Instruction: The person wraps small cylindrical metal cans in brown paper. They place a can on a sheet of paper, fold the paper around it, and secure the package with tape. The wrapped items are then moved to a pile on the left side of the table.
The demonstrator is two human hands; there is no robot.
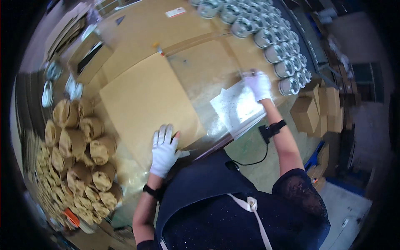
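Note:
My left hand (163, 151), in a white glove, rests flat with fingers spread on the near corner of a large brown paper sheet (146, 100). An orange-red patch shows at one fingertip. My gloved right hand (258, 86) is at the far edge of a stack of thin, glossy whitish sheets (237, 106). Its fingers are drawn together around something small and greyish, too blurred to name. Just beyond it stand rows of silvery cylindrical metal parts (284, 68) that look like pistons.
Paper-wrapped bundles (73, 143) are piled at the left. A cardboard-covered table (200, 62) carries an orange-handled tool (158, 48) at the paper's far edge. An open carton (89, 60) stands far left; cardboard boxes (318, 110) lie right of the table. A cable (260, 160) hangs from my right wrist.

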